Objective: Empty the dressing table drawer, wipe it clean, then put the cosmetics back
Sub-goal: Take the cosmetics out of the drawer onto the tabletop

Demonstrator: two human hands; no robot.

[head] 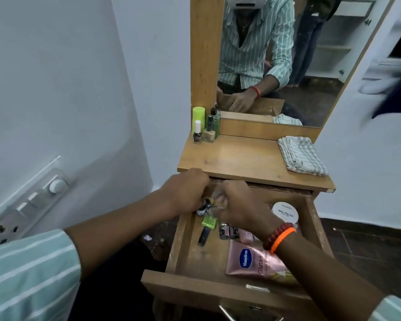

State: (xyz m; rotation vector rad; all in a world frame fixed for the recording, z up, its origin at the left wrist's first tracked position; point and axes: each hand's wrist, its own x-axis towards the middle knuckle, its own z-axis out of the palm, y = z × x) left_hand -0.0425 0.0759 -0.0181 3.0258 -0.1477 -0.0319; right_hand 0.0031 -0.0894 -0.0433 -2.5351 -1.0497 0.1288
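The wooden drawer (pixel 206 287) of the dressing table is pulled out. Both my hands are at its back left corner, touching each other. My left hand (pixel 185 191) is closed over a small black-and-white bottle (pixel 203 208). My right hand (pixel 239 205), with red and orange bracelets on the wrist, is closed around a small pale item (pixel 218 196) that is mostly hidden. Still lying in the drawer are a green nail polish (pixel 209 222), a black tube (pixel 203 237), small dark tubes (pixel 223 230), a pink Vaseline pouch (pixel 252 260) and a white nail polish jar (pixel 285 213).
On the tabletop (pixel 241 158), a green bottle (pixel 198 117) and nail polish bottles (pixel 208 133) stand at the back left. A folded striped cloth (pixel 301 156) lies at the right. A mirror (pixel 276 54) rises behind. A wall switchboard (pixel 33 200) is on the left.
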